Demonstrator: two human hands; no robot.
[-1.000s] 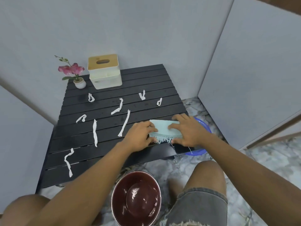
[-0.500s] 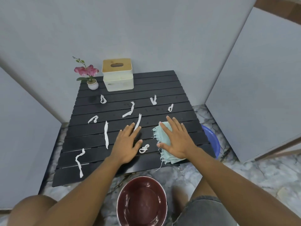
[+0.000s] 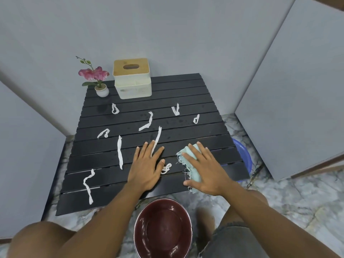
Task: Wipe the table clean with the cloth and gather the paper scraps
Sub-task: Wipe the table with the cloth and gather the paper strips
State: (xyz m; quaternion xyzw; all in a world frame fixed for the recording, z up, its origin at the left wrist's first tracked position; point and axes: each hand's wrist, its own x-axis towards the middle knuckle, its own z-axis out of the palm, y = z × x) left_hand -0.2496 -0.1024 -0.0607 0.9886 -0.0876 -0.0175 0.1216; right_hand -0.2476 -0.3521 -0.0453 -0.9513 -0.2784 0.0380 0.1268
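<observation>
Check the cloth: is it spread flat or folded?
Folded: the cloth lies as a narrow, thick pad under the flat right hand, and only its frayed edge sticks out past the hand.

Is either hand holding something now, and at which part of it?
Nothing is gripped. The right hand presses flat on the cloth; the left hand lies open on the table, over the near end of one paper strip.
</observation>
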